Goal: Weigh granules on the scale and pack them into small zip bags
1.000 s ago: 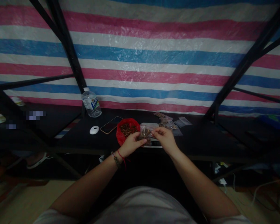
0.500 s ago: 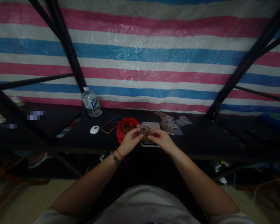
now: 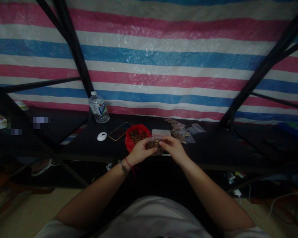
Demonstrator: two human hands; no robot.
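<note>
Both hands meet over the near edge of a black table (image 3: 208, 152). My left hand (image 3: 140, 152) and my right hand (image 3: 173, 149) pinch the top of a small clear plastic bag (image 3: 154, 144) filled with brown pieces, one hand at each side. Just behind my left hand, a red plastic bag (image 3: 132, 138) lies open with more brown pieces inside. A pale flat tray (image 3: 160, 133) sits behind the small bag. A red string circles my left wrist.
Several filled small bags (image 3: 179, 132) and empty clear bags (image 3: 196, 128) lie at the right back. A phone (image 3: 119, 131), a white round object (image 3: 102, 136) and a water bottle (image 3: 98, 107) stand to the left. Black frame bars and a striped tarp rise behind.
The small bag dropped slightly toward the table edge, uncovering the pale tray behind it. Both hands kept their pinch on its top and shifted only a little.
</note>
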